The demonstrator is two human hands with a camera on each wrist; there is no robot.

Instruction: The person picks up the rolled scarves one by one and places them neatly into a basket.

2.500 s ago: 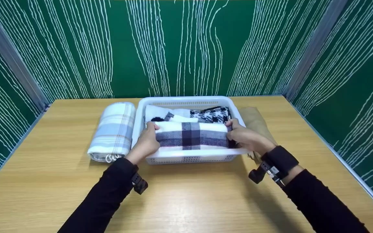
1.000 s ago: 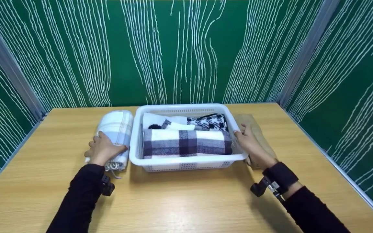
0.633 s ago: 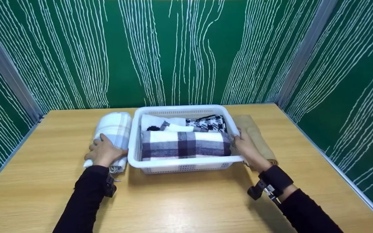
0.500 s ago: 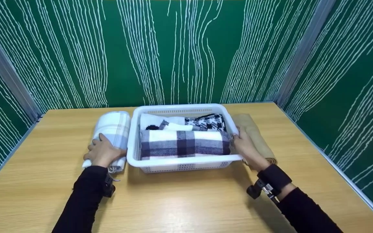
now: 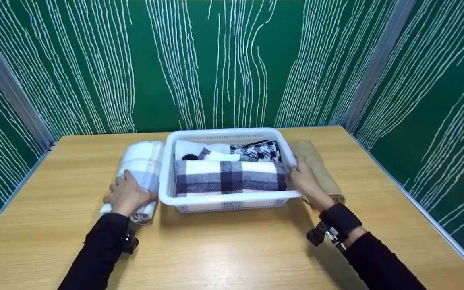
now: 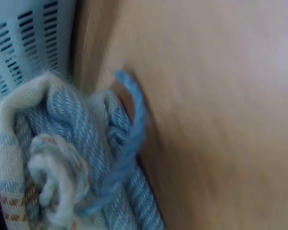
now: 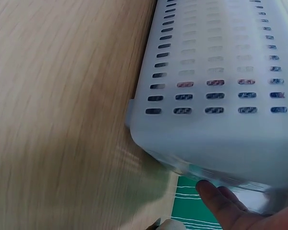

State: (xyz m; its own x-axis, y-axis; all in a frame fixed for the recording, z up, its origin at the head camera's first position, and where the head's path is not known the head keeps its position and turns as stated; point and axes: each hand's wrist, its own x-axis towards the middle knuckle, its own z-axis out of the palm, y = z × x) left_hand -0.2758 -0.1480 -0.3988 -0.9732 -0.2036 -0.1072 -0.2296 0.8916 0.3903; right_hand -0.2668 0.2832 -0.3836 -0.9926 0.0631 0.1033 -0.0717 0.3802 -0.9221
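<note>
A white slotted basket (image 5: pixel 224 204) stands mid-table and holds a dark plaid roll (image 5: pixel 230 176), a houndstooth cloth (image 5: pixel 258 151) and a white cloth (image 5: pixel 191 147). My right hand (image 5: pixel 302 181) grips the basket's right rim; the right wrist view shows the basket wall (image 7: pixel 216 72) with a fingertip (image 7: pixel 225 203) under the rim. Left of the basket lies a pale blue plaid roll (image 5: pixel 140 165). My left hand (image 5: pixel 129 194) curls over its near end. The left wrist view shows that roll's fringed end (image 6: pixel 62 158) close up.
A folded tan cloth (image 5: pixel 321 174) lies against the basket's right side, behind my right hand. The wooden table (image 5: pixel 232 249) is walled by green panels (image 5: pixel 232 60) at the back and both sides. In the left wrist view, the basket wall (image 6: pixel 33 43) stands close to the roll.
Both hands left the dark plaid roll in the basket. The left went to the pale blue roll, the right to the basket's right rim. The pale roll has since slid slightly toward me.
</note>
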